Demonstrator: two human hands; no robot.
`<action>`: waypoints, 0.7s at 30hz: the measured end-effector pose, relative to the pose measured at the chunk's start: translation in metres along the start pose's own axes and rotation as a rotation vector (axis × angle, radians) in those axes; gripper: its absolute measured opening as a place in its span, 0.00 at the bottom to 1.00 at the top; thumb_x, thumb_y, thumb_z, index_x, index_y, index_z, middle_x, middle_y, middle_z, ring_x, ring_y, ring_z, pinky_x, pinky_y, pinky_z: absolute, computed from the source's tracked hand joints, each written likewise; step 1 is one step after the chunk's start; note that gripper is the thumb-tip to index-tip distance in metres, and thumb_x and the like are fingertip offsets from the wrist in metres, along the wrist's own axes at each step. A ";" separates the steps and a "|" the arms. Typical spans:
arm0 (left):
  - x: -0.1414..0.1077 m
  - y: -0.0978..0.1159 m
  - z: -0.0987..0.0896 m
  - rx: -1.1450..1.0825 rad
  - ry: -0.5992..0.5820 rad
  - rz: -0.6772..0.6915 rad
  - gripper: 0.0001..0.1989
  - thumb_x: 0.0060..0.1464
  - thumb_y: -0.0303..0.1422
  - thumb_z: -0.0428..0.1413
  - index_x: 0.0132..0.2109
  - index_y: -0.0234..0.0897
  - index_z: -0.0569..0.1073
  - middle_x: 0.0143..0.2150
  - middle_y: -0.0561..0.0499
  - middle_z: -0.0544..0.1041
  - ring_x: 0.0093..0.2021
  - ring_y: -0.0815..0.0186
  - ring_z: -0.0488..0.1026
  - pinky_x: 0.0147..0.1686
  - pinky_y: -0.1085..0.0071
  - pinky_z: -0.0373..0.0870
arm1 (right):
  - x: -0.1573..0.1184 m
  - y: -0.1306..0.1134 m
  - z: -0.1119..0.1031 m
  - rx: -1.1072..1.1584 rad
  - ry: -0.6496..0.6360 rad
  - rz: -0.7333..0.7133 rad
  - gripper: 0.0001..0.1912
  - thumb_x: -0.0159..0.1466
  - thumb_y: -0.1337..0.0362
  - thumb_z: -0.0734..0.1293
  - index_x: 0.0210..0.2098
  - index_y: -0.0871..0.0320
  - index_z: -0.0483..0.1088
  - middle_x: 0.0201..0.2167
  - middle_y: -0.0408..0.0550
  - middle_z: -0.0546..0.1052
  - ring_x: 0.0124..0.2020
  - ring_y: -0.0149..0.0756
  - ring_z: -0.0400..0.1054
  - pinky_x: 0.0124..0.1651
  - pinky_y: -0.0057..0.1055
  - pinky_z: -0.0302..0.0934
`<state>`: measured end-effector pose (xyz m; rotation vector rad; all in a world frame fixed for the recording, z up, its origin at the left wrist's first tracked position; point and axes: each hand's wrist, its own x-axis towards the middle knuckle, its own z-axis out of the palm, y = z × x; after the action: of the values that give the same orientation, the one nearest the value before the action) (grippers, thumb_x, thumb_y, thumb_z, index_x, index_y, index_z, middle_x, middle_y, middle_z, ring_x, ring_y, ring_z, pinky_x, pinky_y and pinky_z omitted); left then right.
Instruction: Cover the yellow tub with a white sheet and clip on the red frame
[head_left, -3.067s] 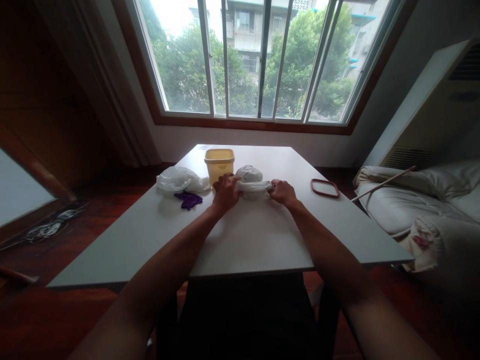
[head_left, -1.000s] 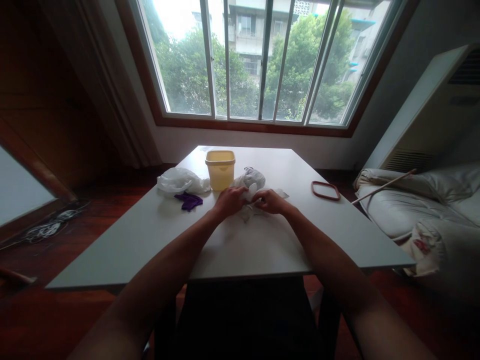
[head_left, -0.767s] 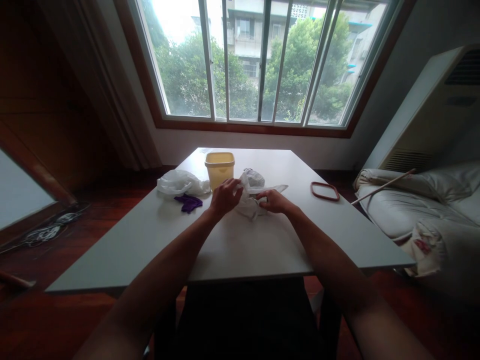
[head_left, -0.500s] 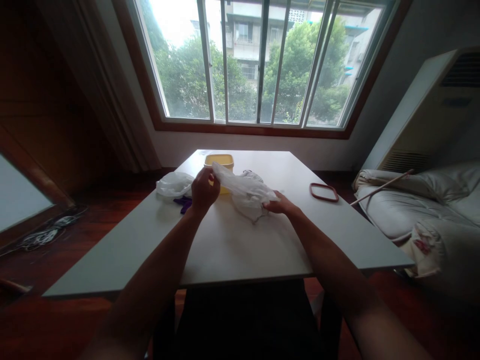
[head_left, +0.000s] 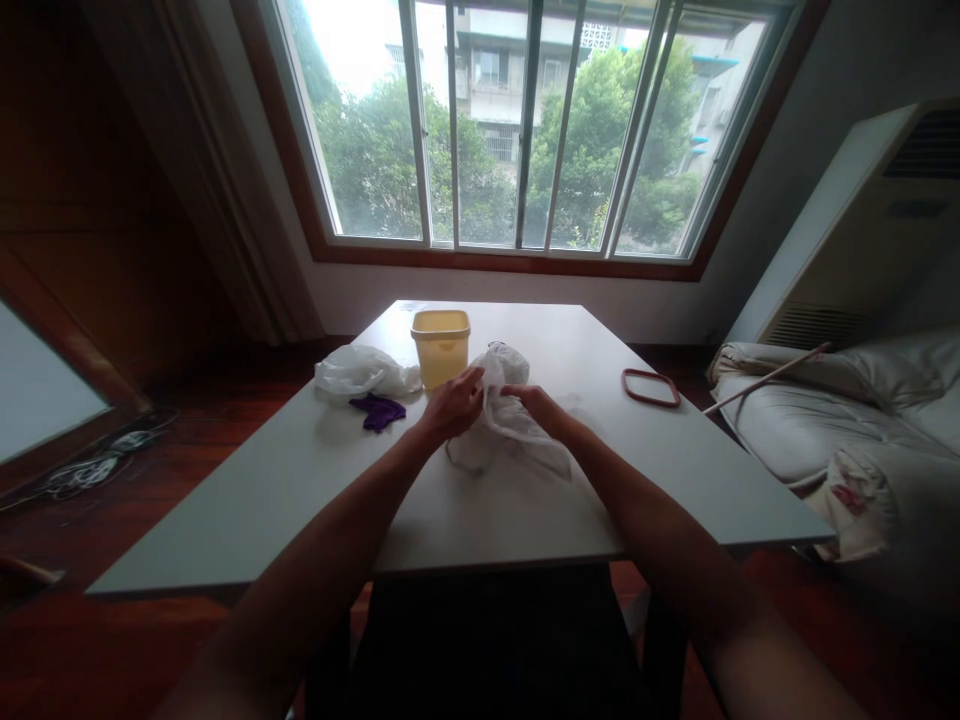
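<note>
A thin white plastic bag [head_left: 529, 440] lies crumpled between my hands above the white table, its lower part spread toward me. My left hand [head_left: 456, 402] is closed, fingertips pinching the bag's upper left edge. From the other side, my right hand [head_left: 541, 408] grips the bag with the index finger pointing inward across it. Just behind my left hand stands a yellow plastic tub [head_left: 440, 352], upright and without a lid on it. Whitish bunched material [head_left: 506, 358] with a small dark mark shows at the back of the bag; whether it is part of the bag, I cannot tell.
Left of the tub lie another white plastic bag [head_left: 358, 372] and a purple cloth [head_left: 380, 411]. A reddish-brown rounded rectangular frame [head_left: 650, 388] rests on the right of the white table [head_left: 300, 510]. Beyond the table's right edge is a pale sofa [head_left: 787, 420] with a stick on it.
My left hand has come down and to the right, away from the tub's front, and my right hand has shifted slightly left. The bag, stretched between them before, is now gathered closer to the table.
</note>
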<state>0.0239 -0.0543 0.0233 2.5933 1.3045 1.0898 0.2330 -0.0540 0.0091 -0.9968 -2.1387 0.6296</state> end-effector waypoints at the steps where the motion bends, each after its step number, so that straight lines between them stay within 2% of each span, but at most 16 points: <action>1: -0.001 0.002 0.002 -0.013 -0.049 0.026 0.15 0.63 0.41 0.49 0.51 0.38 0.70 0.48 0.42 0.77 0.43 0.56 0.77 0.40 0.63 0.72 | 0.000 0.000 0.002 0.005 -0.012 -0.015 0.18 0.60 0.67 0.67 0.49 0.59 0.76 0.38 0.47 0.81 0.40 0.41 0.74 0.44 0.33 0.69; 5: -0.004 0.003 0.011 -0.062 -0.176 0.135 0.35 0.50 0.42 0.63 0.63 0.42 0.63 0.57 0.42 0.73 0.52 0.51 0.75 0.50 0.58 0.73 | -0.001 0.004 0.006 -0.046 -0.009 -0.073 0.13 0.52 0.71 0.69 0.38 0.63 0.77 0.33 0.46 0.80 0.32 0.36 0.71 0.35 0.27 0.65; 7: -0.005 0.001 0.016 -0.090 -0.191 0.146 0.35 0.49 0.38 0.63 0.64 0.43 0.63 0.58 0.42 0.72 0.53 0.52 0.75 0.50 0.58 0.73 | -0.001 0.007 0.005 -0.083 0.027 -0.046 0.15 0.52 0.73 0.67 0.39 0.63 0.77 0.35 0.47 0.81 0.29 0.34 0.70 0.33 0.26 0.65; 9: -0.005 -0.001 0.020 -0.122 -0.184 0.146 0.33 0.50 0.29 0.59 0.63 0.43 0.64 0.58 0.43 0.72 0.52 0.54 0.75 0.50 0.59 0.74 | 0.000 0.008 0.003 -0.121 0.076 -0.020 0.18 0.53 0.74 0.65 0.43 0.62 0.77 0.38 0.48 0.81 0.29 0.33 0.71 0.36 0.28 0.66; 12: -0.005 -0.003 0.023 -0.163 -0.160 0.149 0.35 0.46 0.19 0.51 0.63 0.42 0.65 0.58 0.44 0.73 0.53 0.57 0.75 0.51 0.61 0.73 | 0.000 0.010 0.001 -0.214 0.170 -0.002 0.20 0.56 0.73 0.65 0.48 0.58 0.76 0.46 0.50 0.80 0.42 0.40 0.75 0.49 0.34 0.68; 14: -0.005 -0.002 0.023 -0.178 -0.142 0.141 0.37 0.43 0.16 0.48 0.62 0.40 0.66 0.59 0.44 0.73 0.55 0.57 0.74 0.53 0.61 0.72 | 0.000 0.012 0.002 -0.306 0.215 0.024 0.25 0.57 0.73 0.65 0.54 0.56 0.72 0.53 0.51 0.77 0.52 0.43 0.72 0.57 0.38 0.65; 16: -0.004 0.000 0.022 -0.197 -0.124 0.136 0.37 0.41 0.15 0.46 0.60 0.39 0.68 0.60 0.44 0.73 0.56 0.58 0.73 0.55 0.60 0.71 | 0.002 0.014 0.006 -0.399 0.176 0.024 0.33 0.57 0.74 0.65 0.63 0.54 0.65 0.62 0.49 0.71 0.58 0.44 0.69 0.60 0.38 0.63; 18: -0.004 0.001 0.021 -0.220 -0.111 0.143 0.37 0.40 0.15 0.45 0.58 0.40 0.70 0.59 0.46 0.74 0.57 0.59 0.73 0.56 0.60 0.71 | 0.005 0.018 0.012 -0.470 0.072 -0.001 0.39 0.57 0.74 0.65 0.67 0.50 0.59 0.67 0.46 0.65 0.57 0.46 0.70 0.59 0.38 0.65; 21: -0.002 -0.001 0.019 -0.231 -0.092 0.150 0.35 0.39 0.16 0.45 0.54 0.40 0.74 0.54 0.47 0.77 0.52 0.61 0.75 0.53 0.64 0.72 | 0.012 0.027 0.021 -0.557 -0.019 0.034 0.37 0.59 0.73 0.64 0.67 0.49 0.59 0.68 0.47 0.63 0.51 0.48 0.74 0.55 0.37 0.67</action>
<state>0.0336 -0.0499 0.0076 2.5660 0.9179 1.0556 0.2243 -0.0313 -0.0179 -1.3166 -2.3728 0.0449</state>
